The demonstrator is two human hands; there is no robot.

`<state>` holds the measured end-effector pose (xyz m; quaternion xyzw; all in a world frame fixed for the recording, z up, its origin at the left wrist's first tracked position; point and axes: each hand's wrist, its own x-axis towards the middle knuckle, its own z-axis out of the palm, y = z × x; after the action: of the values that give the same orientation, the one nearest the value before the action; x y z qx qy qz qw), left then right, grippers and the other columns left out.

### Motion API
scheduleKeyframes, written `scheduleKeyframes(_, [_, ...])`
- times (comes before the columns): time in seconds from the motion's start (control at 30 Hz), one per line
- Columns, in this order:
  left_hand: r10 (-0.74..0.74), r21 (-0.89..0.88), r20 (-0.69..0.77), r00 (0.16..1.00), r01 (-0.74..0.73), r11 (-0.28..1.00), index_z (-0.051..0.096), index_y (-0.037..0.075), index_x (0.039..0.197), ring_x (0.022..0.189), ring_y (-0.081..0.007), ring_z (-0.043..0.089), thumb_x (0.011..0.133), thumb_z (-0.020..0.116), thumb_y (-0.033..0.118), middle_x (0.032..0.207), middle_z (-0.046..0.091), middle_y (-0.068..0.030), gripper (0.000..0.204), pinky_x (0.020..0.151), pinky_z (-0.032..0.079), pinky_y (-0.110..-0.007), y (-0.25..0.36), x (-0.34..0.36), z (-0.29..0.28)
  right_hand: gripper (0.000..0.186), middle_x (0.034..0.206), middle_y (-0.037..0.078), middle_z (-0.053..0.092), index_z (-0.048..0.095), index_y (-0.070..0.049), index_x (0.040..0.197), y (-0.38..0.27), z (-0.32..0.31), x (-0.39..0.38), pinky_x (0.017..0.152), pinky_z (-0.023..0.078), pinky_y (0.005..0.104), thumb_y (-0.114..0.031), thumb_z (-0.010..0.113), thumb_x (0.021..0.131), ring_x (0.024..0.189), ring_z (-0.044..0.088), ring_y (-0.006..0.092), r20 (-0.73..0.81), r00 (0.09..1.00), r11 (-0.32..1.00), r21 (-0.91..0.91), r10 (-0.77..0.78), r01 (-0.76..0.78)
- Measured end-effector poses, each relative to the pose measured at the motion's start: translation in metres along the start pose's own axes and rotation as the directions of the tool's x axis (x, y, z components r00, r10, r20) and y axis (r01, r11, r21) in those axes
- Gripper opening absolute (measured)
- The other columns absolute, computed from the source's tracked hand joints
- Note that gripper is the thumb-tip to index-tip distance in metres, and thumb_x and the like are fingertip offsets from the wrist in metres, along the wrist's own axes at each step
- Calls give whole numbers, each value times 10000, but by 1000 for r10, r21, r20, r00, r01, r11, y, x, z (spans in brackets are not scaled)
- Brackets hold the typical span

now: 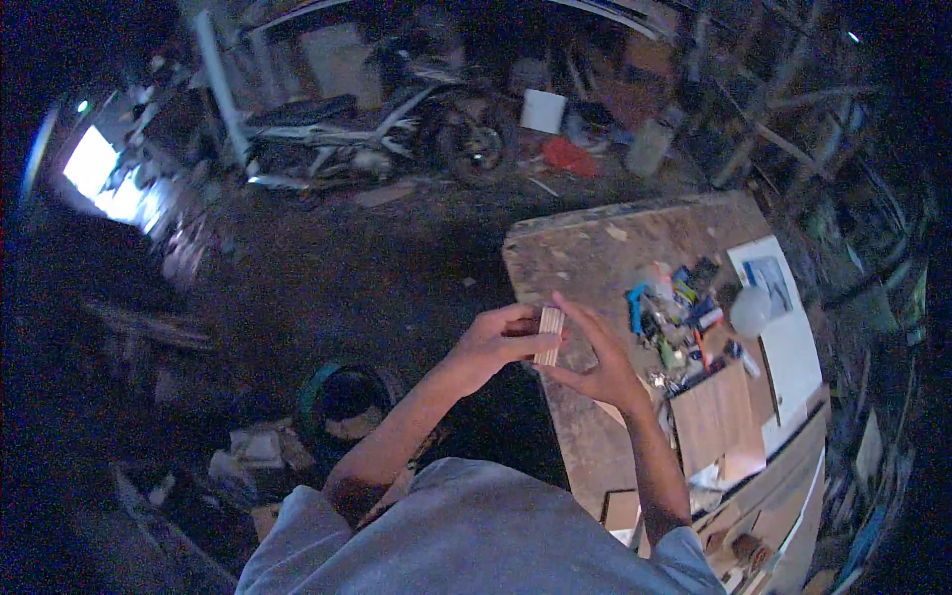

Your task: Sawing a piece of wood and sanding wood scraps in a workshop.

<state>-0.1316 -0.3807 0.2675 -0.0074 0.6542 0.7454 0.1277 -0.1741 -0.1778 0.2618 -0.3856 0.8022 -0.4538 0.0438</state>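
A small pale block with lengthwise stripes [549, 335], like a bundle of thin wooden strips, is held upright over the left edge of the workbench [580, 260]. My left hand [489, 342] grips its left side, with the thumb laid across the front and the fingers behind. From the right, my right hand [605, 362] curves around the block, its fingertips by the top end and its thumb by the bottom end. Part of the block is hidden by my left thumb.
Mixed small tools and bottles [684, 317] lie piled on the bench, beside a wooden board [712, 416], a white panel [801, 337] and a round whitish object [751, 310]. A motorcycle [377, 134] stands at the back. A round tub or tyre [309, 397] sits on the floor at left.
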Motion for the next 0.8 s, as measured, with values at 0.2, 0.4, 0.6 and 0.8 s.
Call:
scheduleKeyframes(0.2, [-75, -105, -3, 997, 75, 992, 622, -6, 1220, 989, -129, 651, 923, 689, 257, 1088, 705, -70, 402, 835, 507, -278, 10, -41, -16, 909, 1446, 130, 512, 427, -65, 1467, -13, 22, 14, 1125, 331, 451, -163, 862, 676, 1313, 502, 302, 110, 987, 993, 9, -121, 120])
scheduleKeyframes(0.4, [-70, -125, -123, 990, 54, 991, 642, 26, 1213, 922, -100, 642, 926, 691, 300, 1057, 710, -58, 399, 772, 492, -255, -9, -77, -23, 967, 1415, 141, 538, 366, -66, 1503, -23, 51, 17, 1116, 338, 454, -153, 861, 678, 1300, 508, 315, 154, 960, 966, 155, -233, 209])
scheduleKeyframes(0.6, [-3, -133, -224, 975, -28, 991, 669, 25, 1171, 883, -57, 604, 921, 703, 274, 1014, 702, -7, 355, 732, 467, -230, -21, -112, -23, 1001, 1388, 132, 563, 347, -85, 1518, -31, 77, 15, 1078, 374, 452, -136, 862, 661, 1276, 520, 304, 216, 938, 952, 201, -273, 231])
scheduleKeyframes(0.8, [24, -81, -291, 956, -50, 995, 686, 34, 1150, 848, -52, 588, 923, 696, 311, 985, 700, 2, 359, 709, 454, -232, -31, -145, -22, 1037, 1369, 102, 585, 350, -85, 1519, -40, 95, 10, 1076, 366, 428, -127, 869, 621, 1237, 536, 290, 279, 900, 940, 166, -335, 298])
